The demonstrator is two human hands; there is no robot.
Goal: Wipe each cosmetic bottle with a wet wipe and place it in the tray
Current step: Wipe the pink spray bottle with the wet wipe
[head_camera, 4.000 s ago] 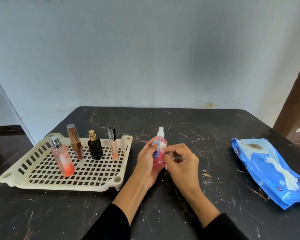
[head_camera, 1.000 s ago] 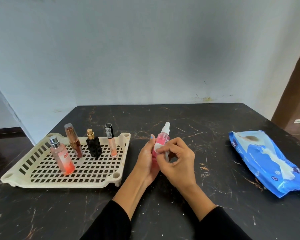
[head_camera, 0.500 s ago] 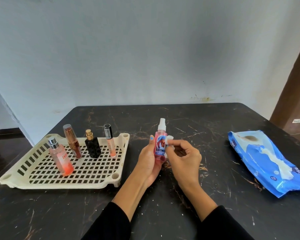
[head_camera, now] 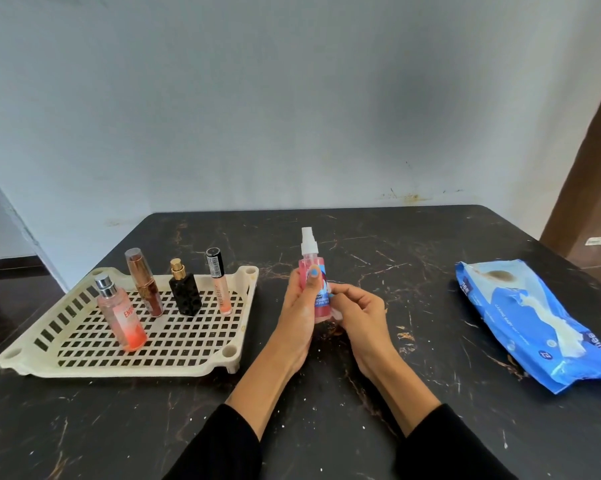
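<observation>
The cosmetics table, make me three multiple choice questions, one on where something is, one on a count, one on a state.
1. Where does the wipes pack lie?
A. In the tray
B. On the table, right of the hands
C. Under the tray

2. How many bottles stand in the tray?
A. Two
B. Four
C. Six

3. How is the pink spray bottle right now?
A. Held upright between both hands
B. Lying flat on the table
C. Standing in the tray

Answers:
1. B, the blue pack rests on the dark table, right of the right hand.
2. B, four stand upright on the grid, none fallen.
3. A, the left hand wraps it, the right hand touches its lower side, and its white nozzle points up.
</observation>
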